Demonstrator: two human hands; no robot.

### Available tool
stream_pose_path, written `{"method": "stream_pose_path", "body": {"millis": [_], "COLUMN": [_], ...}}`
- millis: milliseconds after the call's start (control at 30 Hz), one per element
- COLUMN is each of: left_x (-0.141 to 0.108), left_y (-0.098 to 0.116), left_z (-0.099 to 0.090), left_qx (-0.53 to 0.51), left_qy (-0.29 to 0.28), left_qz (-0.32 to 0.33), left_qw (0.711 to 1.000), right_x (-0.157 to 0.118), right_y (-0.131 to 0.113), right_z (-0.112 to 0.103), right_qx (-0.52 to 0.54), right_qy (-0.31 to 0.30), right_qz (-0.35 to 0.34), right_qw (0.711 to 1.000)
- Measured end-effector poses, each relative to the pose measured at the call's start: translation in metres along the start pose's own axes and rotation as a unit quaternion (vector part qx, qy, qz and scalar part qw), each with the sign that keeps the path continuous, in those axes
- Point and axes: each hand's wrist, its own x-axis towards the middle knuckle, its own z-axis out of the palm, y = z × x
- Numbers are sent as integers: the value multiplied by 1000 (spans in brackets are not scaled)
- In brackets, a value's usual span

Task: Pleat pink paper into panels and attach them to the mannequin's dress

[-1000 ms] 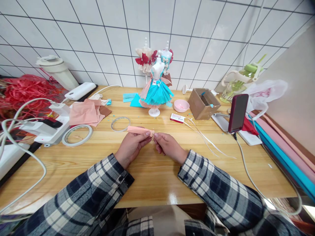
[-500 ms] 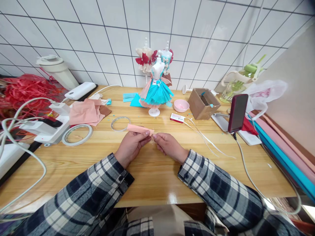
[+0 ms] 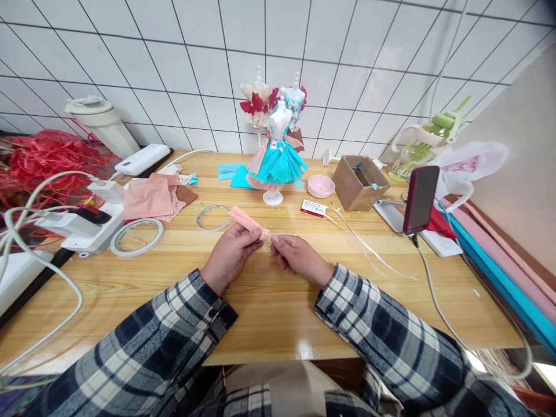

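A folded strip of peach paper (image 3: pixel 247 220) is pinched in my left hand (image 3: pixel 230 255), its upper end sticking out to the upper left. My right hand (image 3: pixel 300 255) is closed just right of the strip's lower end, fingertips pressed together; a thin, pale bit shows between the hands, too small to make out. Beyond them stands a small white dress form (image 3: pixel 279 119) in a turquoise and peach paper dress (image 3: pixel 282 165). A tape ring (image 3: pixel 212 218) lies left of the strip, and a red and white box (image 3: pixel 313 208) lies behind my right hand.
Peach paper sheets (image 3: pixel 152 197), a larger tape roll (image 3: pixel 137 237) and a power strip (image 3: pixel 113 223) with cables are at left. To the right are a pink bowl (image 3: pixel 321 186), a cardboard box (image 3: pixel 360 183), white strips (image 3: pixel 369 249) and an upright phone (image 3: pixel 420 200).
The peach strip has tilted more steeply, its far end raised. My hands have parted slightly, leaving a small gap between the fingertips.
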Motion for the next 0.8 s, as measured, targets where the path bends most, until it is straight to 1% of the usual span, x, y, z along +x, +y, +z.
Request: {"method": "stream_pose_path", "body": {"millis": [200, 433, 800], "left_x": [-1, -1, 2], "left_y": [2, 2, -2], "left_z": [1, 3, -2], "left_qx": [-3, -8, 13], "left_qy": [-2, -2, -17], "left_qz": [-4, -2, -5], "left_qw": [1000, 1000, 1000], "right_x": [0, 0, 0], "right_y": [1, -1, 0], "right_z": [0, 1, 1], "right_qx": [2, -3, -4], "right_qy": [10, -4, -4], "right_qz": [-5, -2, -25], "right_qw": [1000, 1000, 1000]}}
